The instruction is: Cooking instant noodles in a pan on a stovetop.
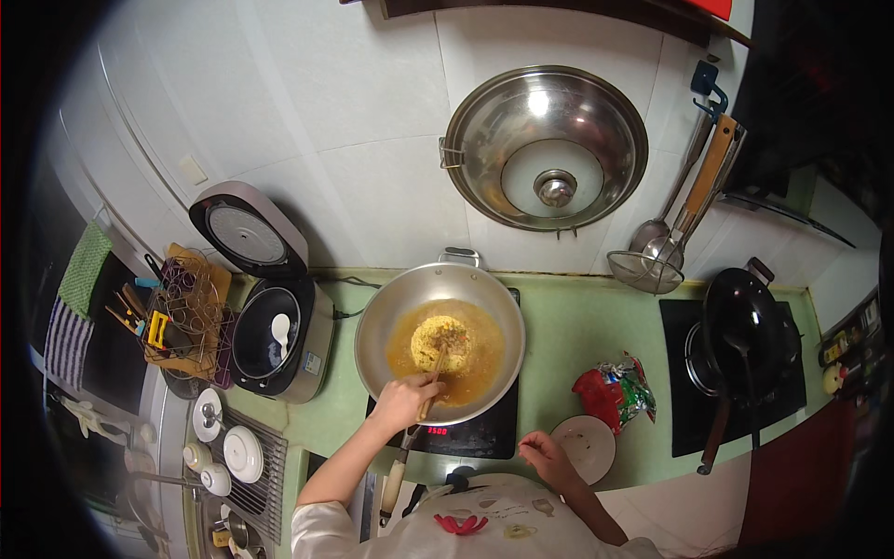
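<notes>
My left hand (406, 402) grips wooden chopsticks (436, 367), their tips on a round cake of yellow instant noodles (441, 341). Dark and coloured flakes lie on the noodle cake, which sits in orange-brown broth (405, 328) inside a wide steel wok (394, 300). Under the wok is a black induction cooktop (482, 447) with a lit red display. My right hand (548, 454) hangs near the counter's front edge, fingers loosely bent and nothing visible in them. Just right of it is a white bowl (583, 440) with small dark bits inside, next to crumpled red and green food packets (618, 391).
An open rice cooker (318, 349) with a white paddle (281, 332) stands left of the wok. The wok's long handle (393, 489) points toward me. A black wok (740, 328) sits on a hob at right. A steel lid (482, 133) and strainer (642, 272) hang on the wall.
</notes>
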`<action>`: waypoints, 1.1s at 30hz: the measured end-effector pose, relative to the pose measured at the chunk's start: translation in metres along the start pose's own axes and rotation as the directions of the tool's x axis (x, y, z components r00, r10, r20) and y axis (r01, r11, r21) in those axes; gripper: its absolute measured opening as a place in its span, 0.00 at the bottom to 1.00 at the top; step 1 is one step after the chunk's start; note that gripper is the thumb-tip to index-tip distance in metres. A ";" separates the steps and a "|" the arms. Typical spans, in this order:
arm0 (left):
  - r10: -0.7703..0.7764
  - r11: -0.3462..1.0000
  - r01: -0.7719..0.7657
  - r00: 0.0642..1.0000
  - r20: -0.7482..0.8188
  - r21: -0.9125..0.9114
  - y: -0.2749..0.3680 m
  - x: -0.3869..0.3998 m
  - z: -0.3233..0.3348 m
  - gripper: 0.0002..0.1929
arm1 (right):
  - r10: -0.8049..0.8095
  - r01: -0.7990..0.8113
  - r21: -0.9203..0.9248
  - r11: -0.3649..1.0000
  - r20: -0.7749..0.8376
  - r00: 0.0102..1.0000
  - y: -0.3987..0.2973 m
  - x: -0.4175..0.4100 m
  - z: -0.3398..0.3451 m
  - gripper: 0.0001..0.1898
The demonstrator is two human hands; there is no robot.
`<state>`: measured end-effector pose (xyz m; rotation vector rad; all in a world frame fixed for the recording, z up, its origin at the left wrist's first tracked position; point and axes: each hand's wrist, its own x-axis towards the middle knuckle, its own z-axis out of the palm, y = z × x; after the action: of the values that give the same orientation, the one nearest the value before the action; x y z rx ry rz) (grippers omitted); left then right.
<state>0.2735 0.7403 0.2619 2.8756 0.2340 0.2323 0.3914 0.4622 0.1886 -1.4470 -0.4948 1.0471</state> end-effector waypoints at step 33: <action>0.068 0.991 -0.096 0.962 0.264 0.093 0.008 -0.023 -0.020 0.12 | 0.025 -0.026 -0.088 0.996 -0.013 1.000 0.016 0.000 -0.012 0.08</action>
<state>0.2486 0.7331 0.2800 2.9824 0.0792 -0.1483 0.3965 0.4524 0.1721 -1.5400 -0.5213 1.0473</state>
